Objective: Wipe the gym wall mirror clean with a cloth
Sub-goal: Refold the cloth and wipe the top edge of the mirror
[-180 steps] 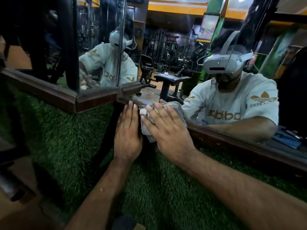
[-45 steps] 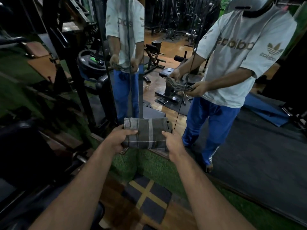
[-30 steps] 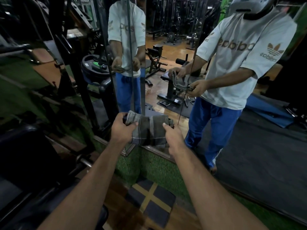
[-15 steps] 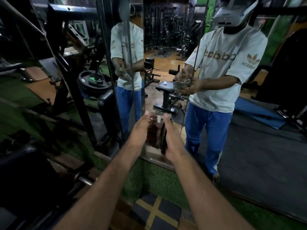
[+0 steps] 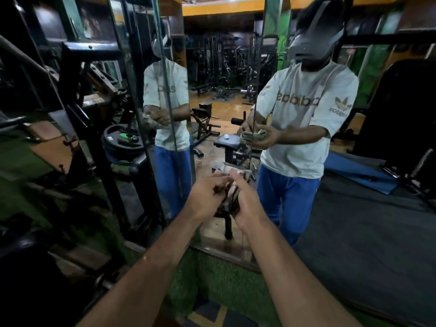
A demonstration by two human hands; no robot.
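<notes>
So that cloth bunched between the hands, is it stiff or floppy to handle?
Probably floppy: the cloth sits crumpled into folds between the left hand and right hand. Likely light, since the fingers hold it with no visible strain. It seems unlikely to slip; woven fabric usually grips skin.

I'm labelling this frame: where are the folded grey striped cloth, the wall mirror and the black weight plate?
Folded grey striped cloth point(image 5: 230, 197): head view, bunched middle between hands.
Wall mirror point(image 5: 368, 208): head view, bare glass.
Black weight plate point(image 5: 115, 142): head view, flat face.
</notes>
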